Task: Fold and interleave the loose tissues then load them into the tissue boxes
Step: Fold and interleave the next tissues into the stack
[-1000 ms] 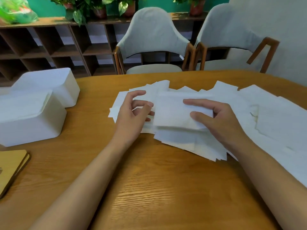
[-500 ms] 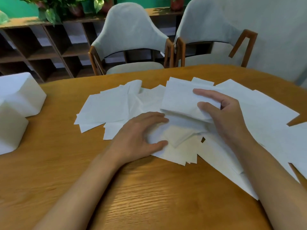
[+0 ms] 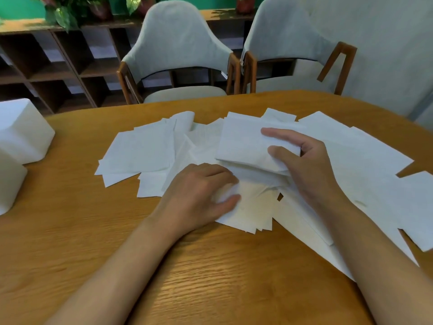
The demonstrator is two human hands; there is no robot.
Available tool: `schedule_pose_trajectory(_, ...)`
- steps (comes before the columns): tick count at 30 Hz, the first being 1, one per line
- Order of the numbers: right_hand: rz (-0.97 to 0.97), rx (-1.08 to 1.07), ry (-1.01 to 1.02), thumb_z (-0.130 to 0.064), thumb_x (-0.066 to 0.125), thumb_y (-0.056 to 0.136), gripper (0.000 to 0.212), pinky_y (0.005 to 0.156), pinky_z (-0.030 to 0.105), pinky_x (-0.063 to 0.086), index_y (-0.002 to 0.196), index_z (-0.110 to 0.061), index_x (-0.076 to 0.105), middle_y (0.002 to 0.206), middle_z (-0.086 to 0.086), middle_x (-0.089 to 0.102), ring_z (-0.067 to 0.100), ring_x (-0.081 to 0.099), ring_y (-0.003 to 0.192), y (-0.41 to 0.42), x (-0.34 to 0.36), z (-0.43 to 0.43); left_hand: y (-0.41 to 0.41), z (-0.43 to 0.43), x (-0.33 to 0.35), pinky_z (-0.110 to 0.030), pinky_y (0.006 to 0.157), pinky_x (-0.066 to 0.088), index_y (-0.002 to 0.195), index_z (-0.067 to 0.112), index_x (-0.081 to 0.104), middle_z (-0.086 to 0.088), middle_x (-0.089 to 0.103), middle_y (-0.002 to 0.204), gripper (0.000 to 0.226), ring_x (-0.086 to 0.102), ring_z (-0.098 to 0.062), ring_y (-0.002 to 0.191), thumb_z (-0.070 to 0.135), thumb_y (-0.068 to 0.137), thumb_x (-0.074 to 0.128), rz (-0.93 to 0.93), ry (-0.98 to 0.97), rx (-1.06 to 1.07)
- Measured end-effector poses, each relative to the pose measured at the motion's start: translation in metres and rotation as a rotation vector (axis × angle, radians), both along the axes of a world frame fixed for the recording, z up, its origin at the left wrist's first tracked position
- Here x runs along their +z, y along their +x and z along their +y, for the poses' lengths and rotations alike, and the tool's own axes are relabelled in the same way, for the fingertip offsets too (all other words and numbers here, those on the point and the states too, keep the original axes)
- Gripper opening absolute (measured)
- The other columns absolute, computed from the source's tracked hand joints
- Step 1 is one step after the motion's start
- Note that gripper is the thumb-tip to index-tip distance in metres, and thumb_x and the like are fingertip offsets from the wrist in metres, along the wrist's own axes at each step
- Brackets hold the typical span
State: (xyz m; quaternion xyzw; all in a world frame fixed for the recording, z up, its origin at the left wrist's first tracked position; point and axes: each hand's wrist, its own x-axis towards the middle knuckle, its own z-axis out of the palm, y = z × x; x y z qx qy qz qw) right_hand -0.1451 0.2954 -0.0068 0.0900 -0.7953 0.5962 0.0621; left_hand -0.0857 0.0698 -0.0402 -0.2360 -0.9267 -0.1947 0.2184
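Scene: a person's two bare forearms reach over a round wooden table (image 3: 210, 277) strewn with white paper tissues.

Right hand (image 3: 311, 165): over the table's centre, it grips a folded stack (image 3: 243, 144) of tissues. The thumb and forefinger lie apart on the stack's top sheet. The other fingers are tucked out of sight beneath it.

Folded stack: lifted at its near edge just clear of the sheets on the table, with its far edge lying over the pile.

Left hand (image 3: 199, 195): palm down on the table's centre, just nearer the person than the stack. Its fingers are bent and its thumb drawn in, pinching a bunched fold of the loose tissues (image 3: 145, 148). The fingertips are hidden under the paper.

Loose tissues: spread flat and overlapping across the table's middle and right side, some corners jutting toward the near edge. A few sheets run out of view at the table's right.

Tissue boxes: two plain white boxes, (image 3: 23, 132) and (image 3: 9, 184), stand touching at the table's left edge, well apart from the tissues. Both are partly cut off by the view.

Background: two grey upholstered chairs with wooden arms, (image 3: 178, 48) and (image 3: 293, 38), are drawn up side by side to the table's far edge. A dark wooden shelf unit (image 3: 58, 66) stands beyond the table's far left, with green potted plants (image 3: 63, 10) on top.
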Motion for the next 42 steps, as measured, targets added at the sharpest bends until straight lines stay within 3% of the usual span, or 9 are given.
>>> schedule_pose_trajectory(4,0.012,0.002,-0.002,-0.021,0.065,0.096,0.027,0.091,0.013,0.042,0.116,-0.037,0.073,0.129,-0.025,0.063,-0.007,0.050,0.122,0.001,0.001,0.001,0.005,0.015,0.003,-0.037,0.079,0.056,0.111,0.023,0.077,0.008,0.072,0.109,0.060,0.068,-0.017,0.095,0.073,0.079,0.065,-0.088,-0.035,0.096)
schedule_pose_trajectory(11,0.018,0.013,-0.019,-0.018,0.065,0.096,0.029,0.094,0.013,0.044,0.116,-0.036,0.074,0.126,-0.026,0.064,-0.010,0.051,0.120,0.001,0.000,0.000,0.003,0.024,-0.002,-0.040,0.065,0.054,0.088,0.016,0.078,0.002,0.071,0.093,0.014,0.066,-0.024,0.081,0.030,0.087,0.077,0.049,-0.064,0.069)
schedule_pose_trajectory(19,0.036,-0.007,0.003,-0.017,0.064,0.096,0.030,0.109,0.031,0.045,0.117,-0.036,0.074,0.128,-0.024,0.064,-0.003,0.051,0.126,0.002,0.000,0.001,0.014,0.008,0.011,-0.037,0.073,0.051,0.097,0.013,0.073,0.004,0.070,0.088,0.015,0.064,-0.018,0.079,0.025,0.098,0.063,0.062,0.053,-0.012)
schedule_pose_trajectory(25,0.058,0.104,0.015,-0.015,0.060,0.099,0.030,0.097,0.009,0.040,0.117,-0.035,0.073,0.123,-0.027,0.067,-0.012,0.052,0.119,0.008,0.001,-0.004,0.038,-0.015,0.022,-0.018,0.058,0.038,0.100,0.029,0.055,0.012,0.061,0.078,0.008,0.054,-0.007,0.061,0.033,0.105,0.052,-0.095,0.367,0.017)
schedule_pose_trajectory(30,-0.039,0.253,-0.100,-0.063,0.043,0.096,0.049,0.106,0.046,0.045,0.108,-0.032,0.078,0.118,-0.006,0.072,0.017,0.062,0.118,0.007,-0.004,-0.011,0.031,-0.017,0.033,-0.018,0.052,0.027,0.097,0.026,0.058,0.005,0.037,0.059,0.017,0.035,-0.008,0.054,0.039,0.105,0.050,-0.135,0.728,0.073)
schedule_pose_trajectory(34,-0.087,0.397,-0.182,-0.094,0.047,0.069,0.086,0.091,0.042,0.057,0.105,-0.022,0.080,0.107,0.006,0.076,0.026,0.070,0.106,0.013,-0.006,-0.012,0.029,-0.021,0.034,-0.048,0.052,0.025,0.096,0.017,0.060,-0.030,0.044,0.070,0.024,0.038,-0.046,0.062,0.034,0.109,0.051,-0.258,0.966,0.157)
schedule_pose_trajectory(36,0.005,0.383,-0.073,-0.077,0.062,0.078,0.073,0.086,0.045,0.058,0.104,-0.011,0.078,0.102,0.009,0.075,0.027,0.070,0.099,0.016,-0.006,-0.016,0.027,-0.021,0.035,-0.049,0.056,0.023,0.094,0.013,0.060,-0.034,0.045,0.073,0.024,0.038,-0.042,0.063,0.031,0.109,0.052,-0.319,1.048,0.201)
schedule_pose_trajectory(39,0.042,0.358,-0.001,-0.038,0.075,0.086,0.021,0.074,0.020,0.056,0.100,-0.023,0.078,0.099,-0.010,0.077,0.008,0.072,0.094,0.021,-0.002,-0.022,0.028,-0.020,0.037,-0.042,0.065,0.030,0.097,0.017,0.063,-0.026,0.050,0.075,0.022,0.045,-0.028,0.072,0.034,0.108,0.053,-0.348,1.071,0.214)
schedule_pose_trajectory(42,-0.014,0.283,-0.062,-0.027,0.072,0.088,0.016,0.071,0.014,0.053,0.102,-0.023,0.078,0.098,-0.015,0.077,0.004,0.072,0.093,0.020,-0.004,-0.023,0.034,-0.021,0.043,-0.032,0.066,0.051,0.124,0.034,0.056,0.003,0.070,0.086,0.025,0.068,-0.016,0.077,0.043,0.100,0.057,-0.359,1.026,0.143)
